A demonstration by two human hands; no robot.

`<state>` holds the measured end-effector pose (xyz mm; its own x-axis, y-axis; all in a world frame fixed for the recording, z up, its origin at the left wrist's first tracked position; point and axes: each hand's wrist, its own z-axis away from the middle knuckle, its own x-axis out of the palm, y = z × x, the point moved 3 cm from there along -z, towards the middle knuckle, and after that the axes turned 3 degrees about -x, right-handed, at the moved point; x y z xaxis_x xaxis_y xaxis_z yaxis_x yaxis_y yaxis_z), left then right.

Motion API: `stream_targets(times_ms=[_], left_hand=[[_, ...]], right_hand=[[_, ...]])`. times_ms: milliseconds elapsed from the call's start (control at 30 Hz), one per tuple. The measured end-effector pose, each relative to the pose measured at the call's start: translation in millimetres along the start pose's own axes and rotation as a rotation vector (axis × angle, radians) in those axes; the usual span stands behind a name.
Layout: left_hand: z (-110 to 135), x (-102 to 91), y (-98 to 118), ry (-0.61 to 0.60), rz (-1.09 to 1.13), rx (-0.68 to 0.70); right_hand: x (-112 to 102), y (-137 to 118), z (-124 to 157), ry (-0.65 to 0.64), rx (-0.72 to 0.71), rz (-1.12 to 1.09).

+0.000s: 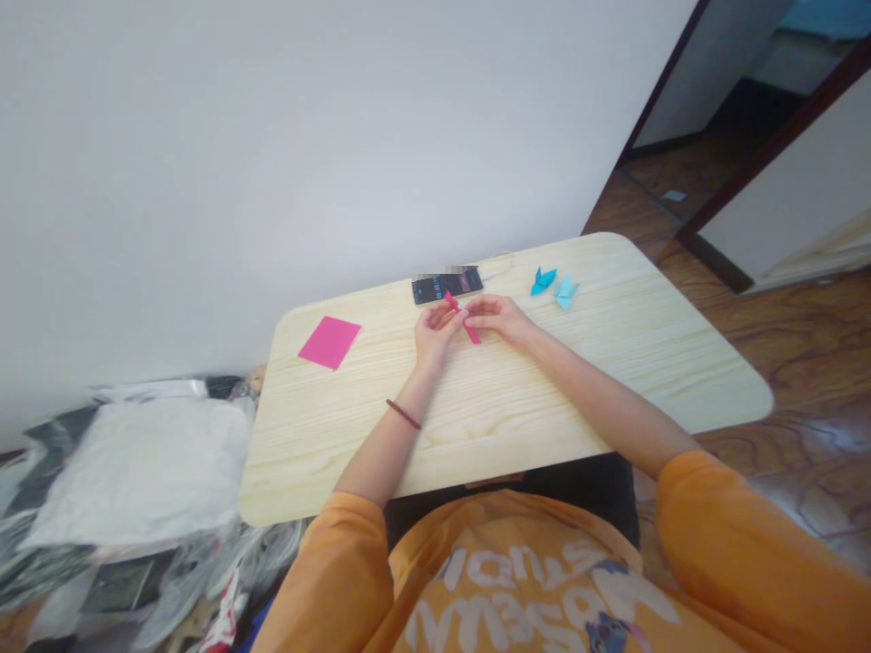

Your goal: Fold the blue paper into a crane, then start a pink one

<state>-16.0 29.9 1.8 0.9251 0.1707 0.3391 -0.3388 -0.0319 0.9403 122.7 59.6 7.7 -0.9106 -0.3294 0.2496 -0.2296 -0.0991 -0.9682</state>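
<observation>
A narrow folded piece of pink paper point(474, 336) is held between both hands above the middle of the table. My left hand point(434, 328) pinches it from the left, with its upper end showing past the fingers. From the right, my right hand point(500, 317) closes thumb and fingers on the same paper. Its middle part is hidden by the fingertips. To the left lies a flat pink square of paper point(330, 343). Two folded paper figures, a darker blue one point(543, 281) and a pale blue one point(565, 291), sit to the right of my hands.
A phone point(447, 285) with a cable lies just beyond my hands, near the wall. The light wooden table point(667, 345) has rounded corners. White and clear plastic bags point(150, 472) are piled on the left. A doorway opens at the right.
</observation>
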Motion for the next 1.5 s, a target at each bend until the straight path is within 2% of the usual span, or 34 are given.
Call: stream_targets(times_ms=[367, 533, 800, 933, 1233, 1367, 1500], left_hand=[[-3, -1.2, -3, -0.052, 0.097, -0.115], [-3, -2.0, -3, -0.01, 0.107, -0.129], [-11, -12.0, -10, 0.128, 0.132, -0.153], [-12, -14.2, -11, 0.153, 0.048, -0.072], [-8, -21.5, -3, 0.163, -0.228, 0.113], [-17, -29.3, -5, 0.163, -0.228, 0.021], [-23, -32.2, -7, 0.101, -0.164, -0.113]], right_hand=[[-4, 3, -1, 0.014, 0.015, -0.038], [-5, 6, -2, 0.047, 0.029, -0.028], [-11, 11, -8, 0.21, -0.034, -0.017], [-14, 10, -8, 0.267, -0.081, 0.059], [-13, 0, -1, 0.176, -0.195, 0.268], [-9, -4, 0, 0.022, -0.226, 0.269], [-6, -2, -2, -0.082, -0.191, 0.247]])
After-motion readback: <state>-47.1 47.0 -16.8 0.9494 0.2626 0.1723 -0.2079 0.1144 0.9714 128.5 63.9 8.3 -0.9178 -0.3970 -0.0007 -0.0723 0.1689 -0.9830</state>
